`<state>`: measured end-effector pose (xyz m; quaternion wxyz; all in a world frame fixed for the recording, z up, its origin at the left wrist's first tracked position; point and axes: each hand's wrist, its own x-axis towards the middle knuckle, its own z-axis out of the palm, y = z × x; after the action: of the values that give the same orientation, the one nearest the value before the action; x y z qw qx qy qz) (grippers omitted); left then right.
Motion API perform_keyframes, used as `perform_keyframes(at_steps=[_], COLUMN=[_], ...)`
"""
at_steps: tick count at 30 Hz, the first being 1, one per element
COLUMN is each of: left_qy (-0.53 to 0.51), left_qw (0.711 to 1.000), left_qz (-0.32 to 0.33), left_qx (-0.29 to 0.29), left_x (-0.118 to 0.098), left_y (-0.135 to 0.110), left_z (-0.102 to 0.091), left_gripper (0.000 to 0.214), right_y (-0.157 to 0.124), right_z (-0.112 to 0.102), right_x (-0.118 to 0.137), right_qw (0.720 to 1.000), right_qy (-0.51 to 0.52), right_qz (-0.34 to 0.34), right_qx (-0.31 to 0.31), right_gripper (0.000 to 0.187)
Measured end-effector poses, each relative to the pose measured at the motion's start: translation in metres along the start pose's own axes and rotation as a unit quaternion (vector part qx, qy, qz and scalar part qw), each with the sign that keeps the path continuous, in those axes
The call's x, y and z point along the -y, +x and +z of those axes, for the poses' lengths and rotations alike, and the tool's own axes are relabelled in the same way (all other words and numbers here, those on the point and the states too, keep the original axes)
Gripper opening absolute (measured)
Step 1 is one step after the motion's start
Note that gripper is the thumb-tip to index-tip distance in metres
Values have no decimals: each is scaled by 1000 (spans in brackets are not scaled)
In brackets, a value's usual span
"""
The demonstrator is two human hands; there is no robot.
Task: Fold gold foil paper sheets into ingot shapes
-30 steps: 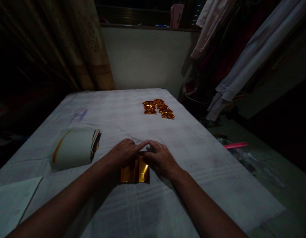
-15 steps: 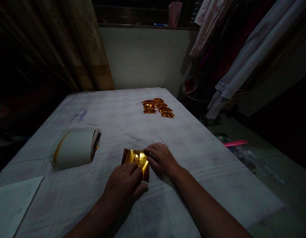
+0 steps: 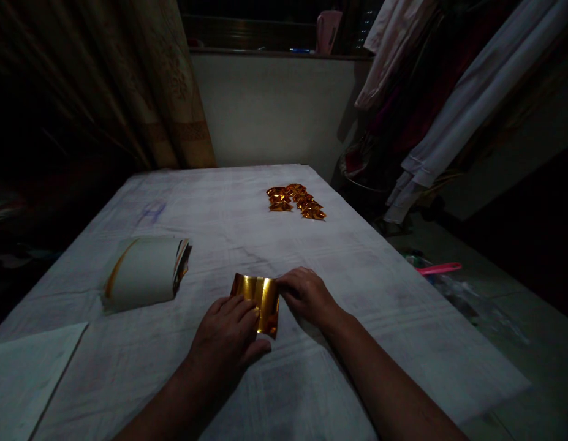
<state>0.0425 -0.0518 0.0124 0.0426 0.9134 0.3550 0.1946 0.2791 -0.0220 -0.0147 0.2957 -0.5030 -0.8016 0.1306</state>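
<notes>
A sheet of shiny gold foil paper (image 3: 268,297) lies on the cloth-covered table, with creases running down it and its sides slightly raised. My left hand (image 3: 226,331) rests across its lower left part, fingers stretched out and pressing on it, thumb apart. At the upper right corner, my right hand (image 3: 306,295) pinches the edge between thumb and fingers. Farther back lie several folded gold foil pieces (image 3: 280,207), grouped in two rows. To the left sits a thick folded stack of paper (image 3: 143,272) with gold showing at its open end.
A white sheet (image 3: 30,373) lies at the table's near left. The table (image 3: 205,202) ends at a wall below a ledge holding a pink pitcher (image 3: 327,32). Clothes (image 3: 431,141) hang at the right. A pink handle (image 3: 440,268) and clear plastic are on the floor.
My right hand has shifted slightly to the right along the foil's corner. The foil's creases look straighter and its right side stands up more. The view has tilted slightly.
</notes>
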Motion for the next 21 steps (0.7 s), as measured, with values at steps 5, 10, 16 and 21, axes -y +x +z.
perform_keyframes(at_steps=[5, 10, 16, 21], left_qy=[10, 33, 54, 48], left_qw=[1000, 999, 999, 999], left_qz=[-16, -5, -1, 4], left_qx=[18, 4, 2, -10], left_x=[-3, -5, 4, 19], left_y=[2, 0, -14, -33], left_z=[-3, 0, -4, -12], left_gripper=[32, 40, 22, 29], right_y=[6, 5, -3, -8], right_z=[7, 8, -2, -3], right_x=[4, 5, 22, 33], right_qw=[994, 990, 987, 987], right_qy=[-86, -102, -44, 14], right_qz=[-31, -97, -141, -138], right_qx=[-54, -29, 55, 84], right_gripper=[34, 10, 14, 12])
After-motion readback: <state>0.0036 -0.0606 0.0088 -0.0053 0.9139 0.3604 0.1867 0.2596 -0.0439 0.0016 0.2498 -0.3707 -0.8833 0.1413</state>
